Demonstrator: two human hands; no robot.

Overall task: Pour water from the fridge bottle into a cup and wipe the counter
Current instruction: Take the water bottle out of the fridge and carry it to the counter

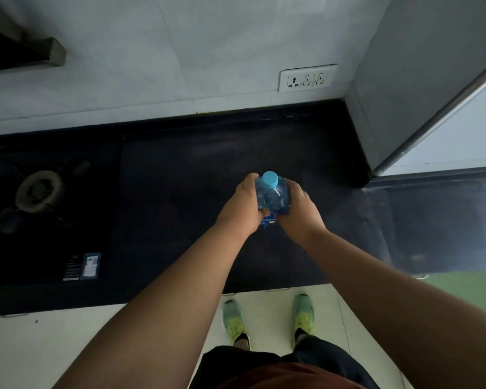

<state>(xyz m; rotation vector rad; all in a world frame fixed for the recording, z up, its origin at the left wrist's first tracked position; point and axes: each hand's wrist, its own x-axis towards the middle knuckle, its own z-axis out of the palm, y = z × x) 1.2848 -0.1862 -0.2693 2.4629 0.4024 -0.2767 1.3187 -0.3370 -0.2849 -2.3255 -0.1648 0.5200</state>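
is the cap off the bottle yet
No, the light blue cap sits on the bottle, which the left hand and right hand hold above the counter.

A gas burner (38, 191) sits in the dark hob at the left, with a sticker (82, 266) near the hob's front edge. A socket plate (307, 78) is on the tiled wall. At the right stands what looks like a grey fridge (421, 80). Green shoes (270, 318) stand on the pale floor (68, 346).
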